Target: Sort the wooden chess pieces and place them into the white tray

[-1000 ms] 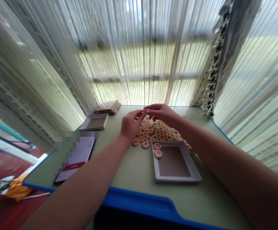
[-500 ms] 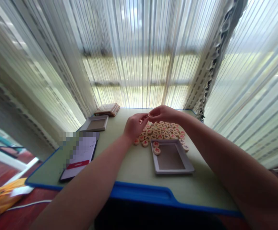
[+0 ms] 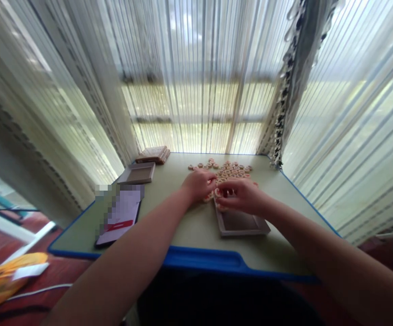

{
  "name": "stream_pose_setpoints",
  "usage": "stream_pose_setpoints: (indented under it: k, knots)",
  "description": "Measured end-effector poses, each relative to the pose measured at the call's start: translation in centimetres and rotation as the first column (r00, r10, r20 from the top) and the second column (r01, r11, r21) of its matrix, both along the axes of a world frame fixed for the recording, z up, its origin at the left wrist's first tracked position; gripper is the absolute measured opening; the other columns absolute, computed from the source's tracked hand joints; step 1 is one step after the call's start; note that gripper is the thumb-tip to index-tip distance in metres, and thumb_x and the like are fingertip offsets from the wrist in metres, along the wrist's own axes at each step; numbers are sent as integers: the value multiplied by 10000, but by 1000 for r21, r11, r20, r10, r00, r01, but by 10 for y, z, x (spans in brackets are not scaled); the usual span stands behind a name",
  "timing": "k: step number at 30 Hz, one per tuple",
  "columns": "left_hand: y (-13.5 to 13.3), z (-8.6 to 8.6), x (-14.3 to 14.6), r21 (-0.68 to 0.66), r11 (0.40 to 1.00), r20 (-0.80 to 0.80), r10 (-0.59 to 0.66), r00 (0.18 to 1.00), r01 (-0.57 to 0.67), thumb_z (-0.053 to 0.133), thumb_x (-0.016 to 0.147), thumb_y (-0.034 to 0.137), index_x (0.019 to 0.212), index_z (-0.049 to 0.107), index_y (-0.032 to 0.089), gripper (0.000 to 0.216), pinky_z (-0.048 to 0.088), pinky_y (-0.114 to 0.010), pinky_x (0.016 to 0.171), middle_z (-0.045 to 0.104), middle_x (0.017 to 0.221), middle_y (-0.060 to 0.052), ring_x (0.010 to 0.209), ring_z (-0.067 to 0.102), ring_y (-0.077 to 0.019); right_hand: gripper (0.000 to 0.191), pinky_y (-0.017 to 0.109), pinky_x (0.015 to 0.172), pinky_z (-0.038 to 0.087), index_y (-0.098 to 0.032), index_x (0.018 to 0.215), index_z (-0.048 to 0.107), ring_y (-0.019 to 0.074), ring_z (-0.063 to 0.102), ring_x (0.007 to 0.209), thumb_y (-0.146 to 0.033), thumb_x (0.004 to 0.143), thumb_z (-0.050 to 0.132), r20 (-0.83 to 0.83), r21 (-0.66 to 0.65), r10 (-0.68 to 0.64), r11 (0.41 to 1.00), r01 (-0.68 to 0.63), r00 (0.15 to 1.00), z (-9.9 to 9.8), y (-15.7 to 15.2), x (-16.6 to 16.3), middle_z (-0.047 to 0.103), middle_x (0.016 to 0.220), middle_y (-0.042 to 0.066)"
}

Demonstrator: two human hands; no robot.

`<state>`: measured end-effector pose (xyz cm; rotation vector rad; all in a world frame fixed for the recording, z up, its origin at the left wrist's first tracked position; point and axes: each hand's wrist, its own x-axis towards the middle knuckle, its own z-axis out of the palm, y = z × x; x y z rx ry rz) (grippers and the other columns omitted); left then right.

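Round wooden Chinese chess pieces (image 3: pixel 232 173) with red and dark characters lie in a cluster at the middle of the table, behind and beside my hands. In front of them is a shallow open box tray (image 3: pixel 245 233). My right hand (image 3: pixel 243 194) reaches over the tray's back left corner, thumb and fingers pinching a chess piece (image 3: pixel 218 193) there. Close on its left, my left hand (image 3: pixel 199 184) is low over the pieces with fingers curled inward; what they hold, if anything, is hidden. The right hand covers part of the tray and the pieces in its corner.
A second shallow tray (image 3: pixel 137 174) and a small stack of books (image 3: pixel 153 155) sit at the back left. A phone or tablet (image 3: pixel 123 217) lies at the left. The green table (image 3: pixel 186 231) has a blue edge, with sheer curtains (image 3: pixel 196 99) beyond it.
Both hands have come nearer. My right hand has moved from above the pieces' far side down to the tray's corner, and my left hand has lowered slightly. The view has shifted a little.
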<state>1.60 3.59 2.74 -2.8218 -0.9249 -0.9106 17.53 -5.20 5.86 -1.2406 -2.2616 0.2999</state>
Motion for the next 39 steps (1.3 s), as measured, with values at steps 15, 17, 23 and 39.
stream_pose_setpoints:
  k: [15, 17, 23, 39]
  knots:
    - [3, -3, -2, -49, 999, 48, 12, 999, -10, 518, 734, 230, 809, 689, 174, 195, 468, -290, 760, 683, 785, -35, 748, 605, -162, 281, 269, 702, 393, -217, 906, 706, 170, 546, 788, -420, 761, 577, 87, 81, -44, 996, 37, 995, -17, 19, 21, 615, 852, 56]
    - [3, -4, -2, -50, 999, 53, 12, 999, -9, 521, 734, 234, 804, 690, 173, 193, 468, -290, 755, 683, 783, -36, 741, 603, -161, 297, 273, 708, 396, -223, 937, 703, 169, 544, 791, -426, 762, 575, 77, 83, -28, 996, 22, 997, -14, 18, 22, 601, 871, 60]
    - [4, -3, -4, -82, 996, 44, 48, 998, -44, 527, 713, 229, 822, 699, 193, 206, 471, -281, 761, 685, 780, -23, 746, 602, -156, 270, 272, 693, 394, -220, 869, 712, 164, 531, 769, -422, 773, 562, 132, 101, 19, 994, -32, 991, -16, 16, 22, 576, 835, 62]
    - [8, -3, -3, -43, 998, 0, 35, 999, -35, 458, 694, 127, 780, 704, 193, 269, 458, -292, 747, 691, 751, -23, 733, 598, -171, 297, 310, 765, 346, -229, 870, 715, 195, 485, 810, -458, 762, 559, 177, 104, -29, 994, 10, 984, -18, 19, 20, 586, 773, 52]
